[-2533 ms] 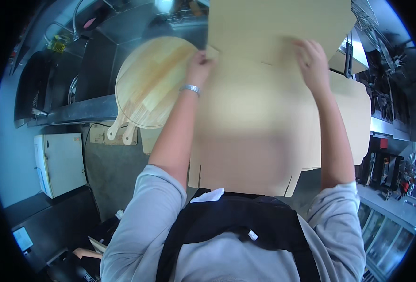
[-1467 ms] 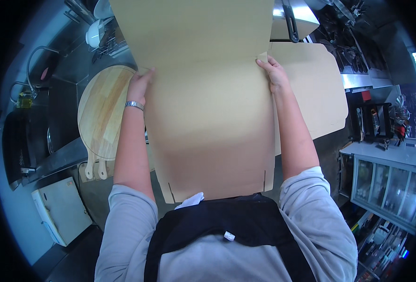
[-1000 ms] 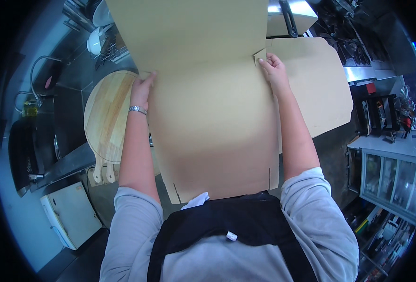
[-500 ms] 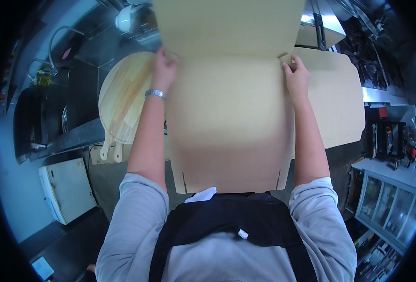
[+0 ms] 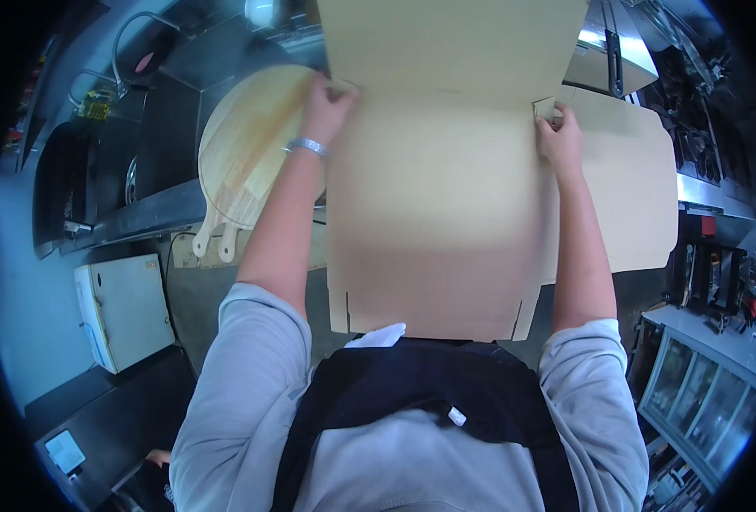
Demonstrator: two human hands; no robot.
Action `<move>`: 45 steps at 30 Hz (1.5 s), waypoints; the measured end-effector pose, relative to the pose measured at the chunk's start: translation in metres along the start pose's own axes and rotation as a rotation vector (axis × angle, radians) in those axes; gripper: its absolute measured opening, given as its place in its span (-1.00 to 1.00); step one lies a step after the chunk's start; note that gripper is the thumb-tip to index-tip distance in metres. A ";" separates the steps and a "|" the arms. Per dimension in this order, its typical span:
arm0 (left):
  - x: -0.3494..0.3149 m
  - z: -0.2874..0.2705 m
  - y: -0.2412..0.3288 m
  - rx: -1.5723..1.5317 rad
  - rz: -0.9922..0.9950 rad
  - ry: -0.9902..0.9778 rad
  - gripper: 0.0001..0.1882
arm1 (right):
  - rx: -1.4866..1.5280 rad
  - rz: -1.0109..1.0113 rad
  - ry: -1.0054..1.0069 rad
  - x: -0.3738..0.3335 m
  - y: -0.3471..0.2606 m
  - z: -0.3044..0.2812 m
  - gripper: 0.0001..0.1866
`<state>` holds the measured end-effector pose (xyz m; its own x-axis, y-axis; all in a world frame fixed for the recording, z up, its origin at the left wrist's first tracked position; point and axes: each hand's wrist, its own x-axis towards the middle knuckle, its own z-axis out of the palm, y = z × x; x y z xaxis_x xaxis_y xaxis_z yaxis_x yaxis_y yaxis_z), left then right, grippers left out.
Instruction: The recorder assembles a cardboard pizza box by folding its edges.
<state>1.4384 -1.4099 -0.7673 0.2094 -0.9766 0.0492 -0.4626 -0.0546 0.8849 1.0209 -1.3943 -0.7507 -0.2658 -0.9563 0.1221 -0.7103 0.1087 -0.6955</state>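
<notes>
A large brown cardboard box blank (image 5: 438, 188) lies unfolded in front of me, its near edge close to my apron and its far panel rising beyond the crease. At the left end of that crease, my left hand (image 5: 328, 113) pinches a small corner flap, a silver-coloured bracelet or watch on its wrist. My right hand (image 5: 563, 141) is closed on the matching small flap (image 5: 546, 108) at the right end, thumb and fingers around it. Slots show near the blank's two near corners.
Round wooden boards with handles (image 5: 250, 154) lie overlapping at the left, beside a dark sink counter. Another flat cardboard piece (image 5: 621, 183) lies under the right side. Farther right are a metal box (image 5: 630, 64) and a glass-fronted cabinet (image 5: 702, 392). Part of another person shows at lower left.
The whole view has shifted a little, so the box blank and both hands appear farther right. Both hands stay at the same two corner flaps.
</notes>
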 end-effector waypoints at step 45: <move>-0.277 -0.078 -0.017 -0.178 -0.494 -0.424 -0.64 | 0.393 0.619 -0.717 -0.232 0.020 -0.107 -0.62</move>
<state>1.4553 -1.1220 -0.7599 -0.0127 -0.8448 -0.5349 -0.2427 -0.5163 0.8213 0.9989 -1.1412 -0.7174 0.0304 -0.7141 -0.6994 -0.2824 0.6650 -0.6913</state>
